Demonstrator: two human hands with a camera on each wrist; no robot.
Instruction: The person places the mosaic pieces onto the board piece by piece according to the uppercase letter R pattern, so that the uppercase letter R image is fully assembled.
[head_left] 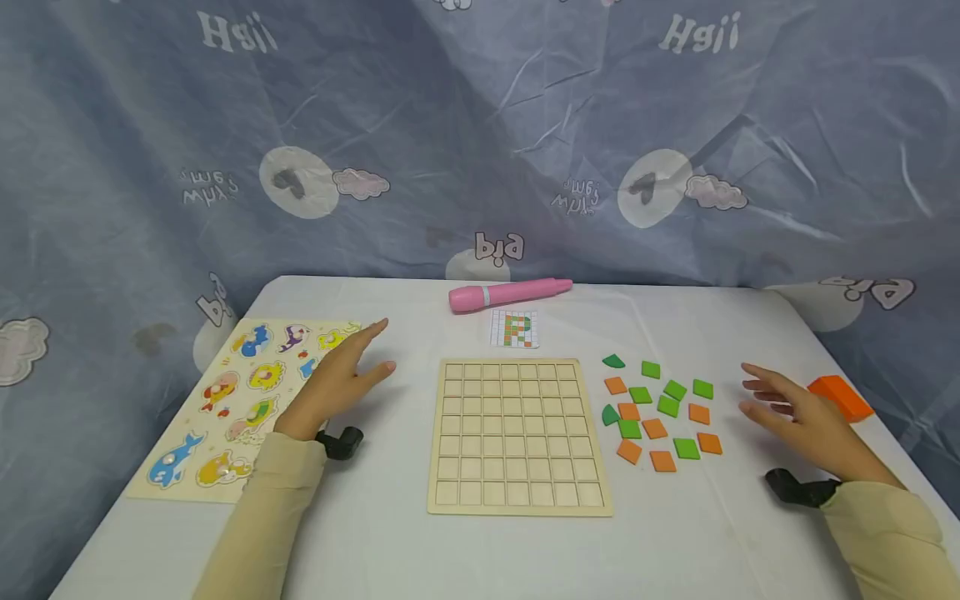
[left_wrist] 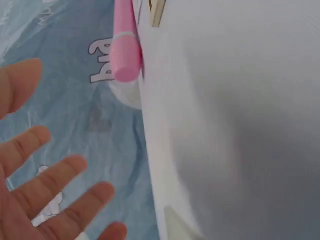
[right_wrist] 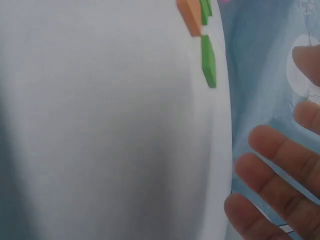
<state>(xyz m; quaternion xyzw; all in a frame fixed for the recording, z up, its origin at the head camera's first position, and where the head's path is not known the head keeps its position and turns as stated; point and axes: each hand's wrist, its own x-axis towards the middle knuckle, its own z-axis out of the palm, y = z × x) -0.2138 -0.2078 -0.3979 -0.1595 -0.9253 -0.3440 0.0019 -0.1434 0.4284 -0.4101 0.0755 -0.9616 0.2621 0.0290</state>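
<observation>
My left hand (head_left: 333, 385) hovers by the right edge of the animal puzzle board (head_left: 240, 408), fingers extended and nothing in them. In the left wrist view its fingers (left_wrist: 60, 180) are spread apart. On the other side, my right hand (head_left: 806, 421) is held between the loose tiles and an orange block (head_left: 842, 397), with relaxed fingers and an empty palm. Green square tiles (head_left: 686, 448) and orange square tiles (head_left: 663, 461) lie scattered to its left, along with two dark green quarter-round pieces (head_left: 613, 361). A wooden grid board (head_left: 517, 437) with square cells lies between the hands.
Behind the grid board lies a small pattern card (head_left: 514, 329) showing a letter R in coloured squares. A pink pen-shaped object (head_left: 510, 295) rests near the table's back edge. A printed blue-grey cloth (head_left: 480, 125) hangs behind the white table (head_left: 375, 550).
</observation>
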